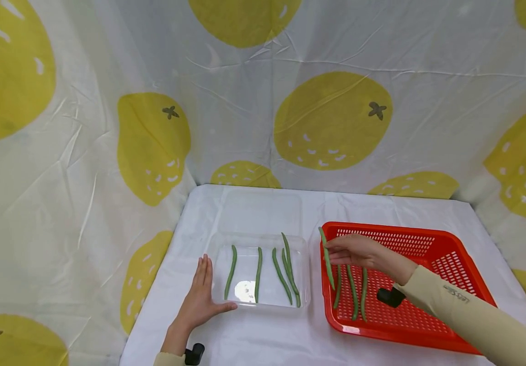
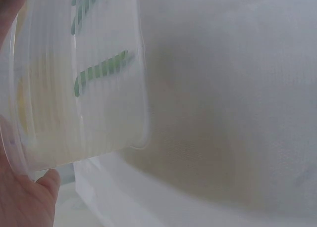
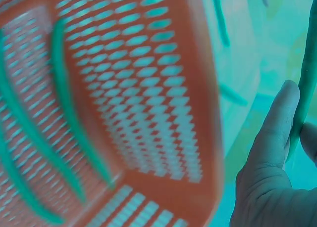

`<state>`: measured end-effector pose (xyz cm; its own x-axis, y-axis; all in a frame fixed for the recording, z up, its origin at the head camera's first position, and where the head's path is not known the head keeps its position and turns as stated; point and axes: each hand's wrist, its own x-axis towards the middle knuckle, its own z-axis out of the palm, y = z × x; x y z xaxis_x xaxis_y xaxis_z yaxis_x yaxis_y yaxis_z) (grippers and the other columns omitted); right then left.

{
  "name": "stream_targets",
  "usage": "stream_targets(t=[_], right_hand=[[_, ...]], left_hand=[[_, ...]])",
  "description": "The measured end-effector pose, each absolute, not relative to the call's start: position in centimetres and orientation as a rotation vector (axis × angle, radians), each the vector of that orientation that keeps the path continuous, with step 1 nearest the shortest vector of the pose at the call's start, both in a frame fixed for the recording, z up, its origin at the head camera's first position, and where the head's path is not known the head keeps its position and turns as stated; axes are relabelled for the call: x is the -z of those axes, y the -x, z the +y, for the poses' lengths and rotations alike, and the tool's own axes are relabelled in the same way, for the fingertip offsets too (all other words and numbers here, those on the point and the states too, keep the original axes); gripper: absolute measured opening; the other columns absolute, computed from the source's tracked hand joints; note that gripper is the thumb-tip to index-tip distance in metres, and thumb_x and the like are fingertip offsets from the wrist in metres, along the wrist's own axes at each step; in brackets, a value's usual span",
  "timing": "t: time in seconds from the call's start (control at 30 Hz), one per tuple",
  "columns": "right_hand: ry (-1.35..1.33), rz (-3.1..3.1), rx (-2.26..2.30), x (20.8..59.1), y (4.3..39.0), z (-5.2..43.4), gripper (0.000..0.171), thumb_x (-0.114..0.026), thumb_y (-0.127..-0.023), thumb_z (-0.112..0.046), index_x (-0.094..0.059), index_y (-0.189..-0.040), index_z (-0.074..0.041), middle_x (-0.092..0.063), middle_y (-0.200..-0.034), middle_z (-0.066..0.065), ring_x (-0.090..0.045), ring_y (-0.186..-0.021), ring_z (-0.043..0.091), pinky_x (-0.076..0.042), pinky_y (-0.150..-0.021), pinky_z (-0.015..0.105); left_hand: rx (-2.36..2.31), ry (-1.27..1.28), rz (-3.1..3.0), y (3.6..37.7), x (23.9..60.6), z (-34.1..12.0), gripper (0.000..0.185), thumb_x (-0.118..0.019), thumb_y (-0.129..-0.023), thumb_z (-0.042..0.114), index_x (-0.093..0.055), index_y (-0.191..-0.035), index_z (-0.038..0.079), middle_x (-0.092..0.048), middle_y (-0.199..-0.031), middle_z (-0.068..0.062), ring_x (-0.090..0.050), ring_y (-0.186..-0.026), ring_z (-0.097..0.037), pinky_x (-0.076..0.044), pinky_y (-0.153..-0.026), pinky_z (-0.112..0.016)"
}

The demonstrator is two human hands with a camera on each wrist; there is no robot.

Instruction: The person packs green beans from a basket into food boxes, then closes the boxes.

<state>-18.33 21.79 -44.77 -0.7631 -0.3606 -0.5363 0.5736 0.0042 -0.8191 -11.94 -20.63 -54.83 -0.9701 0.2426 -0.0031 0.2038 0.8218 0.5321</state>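
My right hand (image 1: 351, 250) pinches a long green bean (image 1: 326, 256) above the left edge of the red perforated basket (image 1: 445, 239); in the right wrist view the bean (image 3: 305, 73) runs up past my fingers (image 3: 275, 128). Three more beans (image 1: 354, 292) lie in the basket. My left hand (image 1: 200, 297) rests flat against the left side of a clear plastic container (image 1: 263, 239), thumb along its front edge. Several beans (image 1: 283, 272) lie inside it, seen through the wall as a bean (image 2: 101, 71) in the left wrist view.
The container and basket (image 3: 124, 88) sit side by side on a white cloth-covered table (image 1: 253, 340). A lemon-print sheet (image 1: 263, 91) hangs behind and to both sides. The container's clear lid (image 1: 260, 211) lies behind it.
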Motion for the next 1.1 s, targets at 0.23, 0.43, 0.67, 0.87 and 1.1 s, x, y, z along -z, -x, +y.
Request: stream_targets(t=[0.23,0.43,0.67,0.87,1.1], right_hand=[[-0.236,1.666,1.763,46.1,20.0,17.2,0.020,-0.059,-0.094,-0.009,-0.069,-0.099,0.007,-0.069,-0.086,0.016,-0.070,-0.077,0.024,-0.053,-0.076,0.039],[-0.256,1.681,1.700,47.0,20.4,14.9,0.028,-0.059,-0.094,-0.009,-0.062,-0.109,0.013,-0.069,-0.087,0.019,-0.070,-0.080,0.027,-0.054,-0.071,0.035],[-0.295,1.700,1.655,47.3,20.4,14.3,0.036,-0.058,-0.095,-0.012,-0.055,-0.117,0.017,-0.068,-0.094,0.024,-0.070,-0.081,0.029,-0.054,-0.071,0.035],[-0.311,1.744,1.670,47.3,20.2,15.7,0.031,-0.057,-0.096,-0.011,-0.059,-0.115,0.013,-0.067,-0.096,0.025,-0.069,-0.085,0.032,-0.054,-0.074,0.038],[-0.235,1.705,1.763,46.7,19.6,19.4,0.030,-0.055,-0.097,-0.011,-0.059,-0.115,0.013,-0.067,-0.097,0.023,-0.069,-0.085,0.030,-0.050,-0.082,0.045]], left_hand=[[-0.860,-0.373,2.920,12.0,54.8,-20.5,0.139,-0.075,-0.058,0.071,0.004,-0.151,0.004,0.009,-0.157,-0.011,0.009,-0.142,-0.026,-0.020,-0.109,-0.050],[-0.855,-0.370,2.921,12.0,54.9,-20.5,0.140,-0.072,-0.057,0.074,0.000,-0.151,0.001,0.008,-0.157,-0.011,0.008,-0.142,-0.027,-0.021,-0.108,-0.050],[-0.841,-0.382,2.933,12.0,54.6,-20.7,0.140,-0.071,-0.057,0.075,0.003,-0.151,0.003,0.008,-0.158,-0.012,0.008,-0.143,-0.026,-0.021,-0.108,-0.049],[-0.833,-0.388,2.948,12.0,54.4,-20.7,0.138,-0.076,-0.058,0.070,-0.002,-0.151,-0.001,0.007,-0.157,-0.013,0.007,-0.143,-0.027,-0.022,-0.108,-0.049],[-0.842,-0.382,2.934,12.0,54.6,-20.6,0.138,-0.078,-0.059,0.066,-0.001,-0.151,-0.001,0.008,-0.157,-0.012,0.008,-0.142,-0.027,-0.020,-0.109,-0.049]])
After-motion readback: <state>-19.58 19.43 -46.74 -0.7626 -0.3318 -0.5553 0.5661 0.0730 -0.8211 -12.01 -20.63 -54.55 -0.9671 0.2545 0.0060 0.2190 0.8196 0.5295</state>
